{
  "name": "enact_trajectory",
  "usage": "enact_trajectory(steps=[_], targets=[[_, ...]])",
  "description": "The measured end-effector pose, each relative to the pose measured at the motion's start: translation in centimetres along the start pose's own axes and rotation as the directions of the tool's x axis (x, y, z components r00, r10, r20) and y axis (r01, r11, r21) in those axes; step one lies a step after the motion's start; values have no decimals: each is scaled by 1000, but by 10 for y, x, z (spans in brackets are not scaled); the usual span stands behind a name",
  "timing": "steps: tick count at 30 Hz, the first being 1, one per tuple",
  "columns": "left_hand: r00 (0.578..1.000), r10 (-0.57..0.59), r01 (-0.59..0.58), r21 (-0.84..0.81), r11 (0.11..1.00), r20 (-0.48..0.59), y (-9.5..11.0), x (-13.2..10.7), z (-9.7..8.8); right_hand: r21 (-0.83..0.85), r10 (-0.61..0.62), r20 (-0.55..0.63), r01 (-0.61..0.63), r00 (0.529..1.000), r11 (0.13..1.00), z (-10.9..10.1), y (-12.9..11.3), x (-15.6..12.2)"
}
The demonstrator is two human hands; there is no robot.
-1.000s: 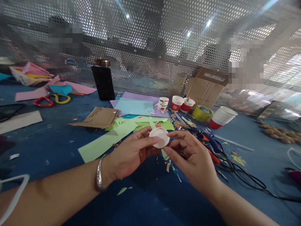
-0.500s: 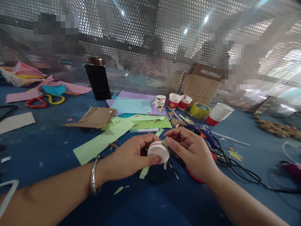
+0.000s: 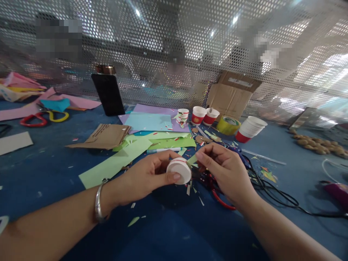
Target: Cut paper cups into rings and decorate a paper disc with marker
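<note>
My left hand (image 3: 145, 175) grips a small cut-down paper cup (image 3: 179, 170), white with a red stripe, its round base turned toward me, thumb pressed on the lower edge. My right hand (image 3: 224, 170) pinches a thin green paper strip (image 3: 191, 160) against the cup's upper right side. Both hands hover just above the blue table (image 3: 168, 228). A silver bangle (image 3: 98, 201) sits on my left wrist.
Green paper sheets (image 3: 116, 161), a marker (image 3: 163, 149), cardboard (image 3: 104, 136), red-handled scissors (image 3: 220, 197) under my right hand, black cables (image 3: 274, 192), paper cups (image 3: 198, 115), a cup stack (image 3: 250, 128), yellow tape (image 3: 228, 125), a black phone (image 3: 108, 93), a perforated metal screen (image 3: 174, 54) behind.
The cup has been turned from rim-up to base toward me and lowered slightly. My right hand now pinches a green strip against it.
</note>
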State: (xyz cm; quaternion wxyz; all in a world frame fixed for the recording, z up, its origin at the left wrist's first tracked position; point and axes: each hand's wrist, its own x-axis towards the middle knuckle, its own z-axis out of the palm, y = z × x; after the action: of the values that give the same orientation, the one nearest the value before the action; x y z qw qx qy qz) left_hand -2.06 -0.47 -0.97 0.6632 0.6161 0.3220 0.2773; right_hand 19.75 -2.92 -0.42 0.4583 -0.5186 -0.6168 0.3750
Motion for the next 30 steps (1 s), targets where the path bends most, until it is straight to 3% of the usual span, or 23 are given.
enact_trajectory(steps=[7, 15, 20, 24, 27, 30], targets=[[996, -89, 90, 32, 995, -9, 7, 1, 0, -38, -49, 15, 49, 999, 998, -3, 0, 1], [988, -131, 141, 138, 980, -82, 17, 0, 1, -280, -302, -45, 279, 952, 919, -2, -4, -4], [989, -126, 137, 166, 976, -73, 12, 0, 0, -450, -439, 182, 471, 880, 758, 1, -9, -8], [992, -117, 125, 183, 975, -54, 9, -1, 0, -476, -420, 349, 544, 838, 691, 5, -7, -8], [994, -99, 102, 101, 990, -39, 9, -2, 0, -444, -422, 344, 542, 838, 714, 7, -5, -7], [994, -100, 91, -151, 984, -48, 9, -2, -2, -421, -410, 254, 481, 876, 769, 4, -7, -6]])
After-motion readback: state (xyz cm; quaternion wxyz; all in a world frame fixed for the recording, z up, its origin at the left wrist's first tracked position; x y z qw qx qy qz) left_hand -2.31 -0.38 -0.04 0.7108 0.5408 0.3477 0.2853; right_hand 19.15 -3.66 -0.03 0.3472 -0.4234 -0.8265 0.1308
